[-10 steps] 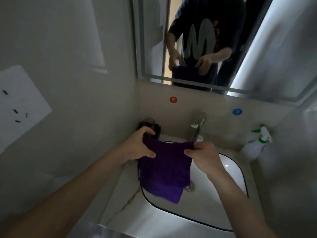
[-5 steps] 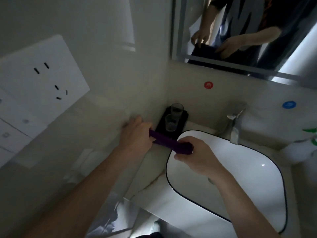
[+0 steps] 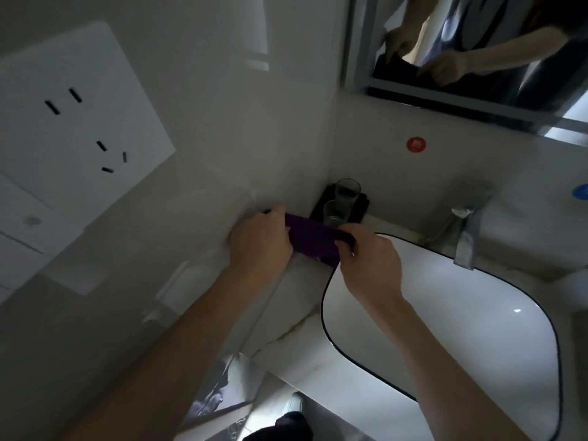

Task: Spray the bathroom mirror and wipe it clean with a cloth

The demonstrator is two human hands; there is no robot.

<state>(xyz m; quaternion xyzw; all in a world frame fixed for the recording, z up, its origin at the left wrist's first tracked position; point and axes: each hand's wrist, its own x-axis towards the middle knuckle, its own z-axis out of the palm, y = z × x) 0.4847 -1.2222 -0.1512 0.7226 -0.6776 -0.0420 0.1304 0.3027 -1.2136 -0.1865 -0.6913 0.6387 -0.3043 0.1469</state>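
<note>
A purple cloth [image 3: 313, 241] is folded into a narrow band low over the counter, left of the basin. My left hand [image 3: 259, 241] grips its left end and my right hand [image 3: 370, 265] grips its right end. The mirror [image 3: 477, 52] fills the upper right corner and reflects both hands on the dark cloth. The spray bottle is out of frame.
A white basin [image 3: 445, 329] with a dark rim lies at the right, with a metal tap [image 3: 466, 240] behind it. Two glasses [image 3: 340, 203] stand on a black tray [image 3: 359, 206] in the corner just behind the cloth. A wall socket [image 3: 79, 122] is on the left wall.
The cloth hung open over the basin a second ago; now it is folded narrow and held low by the counter's left side. My view has swung left, and the spray bottle has left the frame.
</note>
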